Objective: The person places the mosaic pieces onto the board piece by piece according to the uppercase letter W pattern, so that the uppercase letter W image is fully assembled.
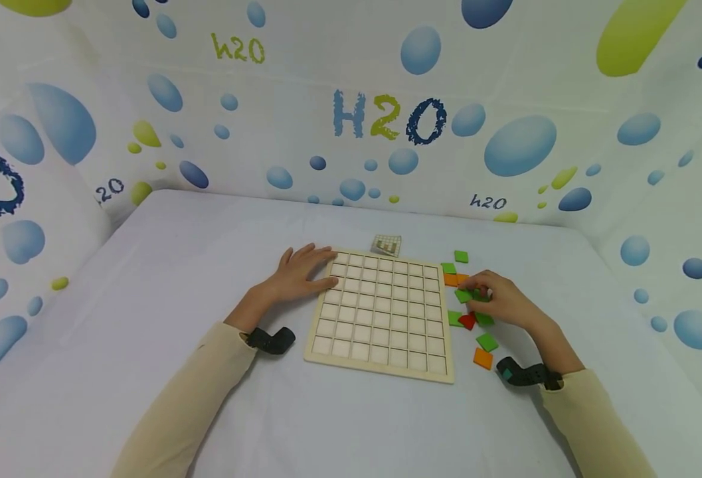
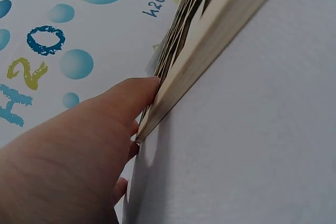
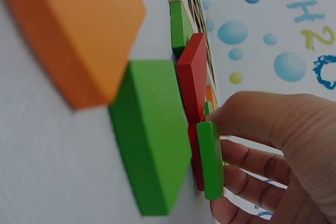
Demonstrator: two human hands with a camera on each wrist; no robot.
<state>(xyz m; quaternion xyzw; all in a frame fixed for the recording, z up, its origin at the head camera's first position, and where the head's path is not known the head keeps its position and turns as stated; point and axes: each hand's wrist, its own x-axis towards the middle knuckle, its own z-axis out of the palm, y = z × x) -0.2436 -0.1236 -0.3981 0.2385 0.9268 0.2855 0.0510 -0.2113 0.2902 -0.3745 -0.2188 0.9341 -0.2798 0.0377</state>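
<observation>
A pale wooden grid board [image 1: 380, 312] lies flat on the table between the hands. My left hand [image 1: 297, 273] rests at its far left corner, fingers spread, the thumb [image 2: 139, 88] touching the board's edge. To the right of the board, my right hand [image 1: 500, 300] has its thumb and curled fingers around a small green tile [image 1: 463, 296]; the exact contact is partly hidden. Close under that hand lie a red tile [image 1: 467, 321] and other green tiles. In the right wrist view, another green tile [image 3: 211, 160] stands out right beside the fingers, over a red one.
Orange tiles [image 1: 483, 358] and green tiles [image 1: 487, 342] lie scattered along the board's right side. A small patterned card or piece [image 1: 387, 244] sits behind the board's far edge. Behind the white table [image 1: 237, 411] hangs a printed cloth [image 1: 303, 86].
</observation>
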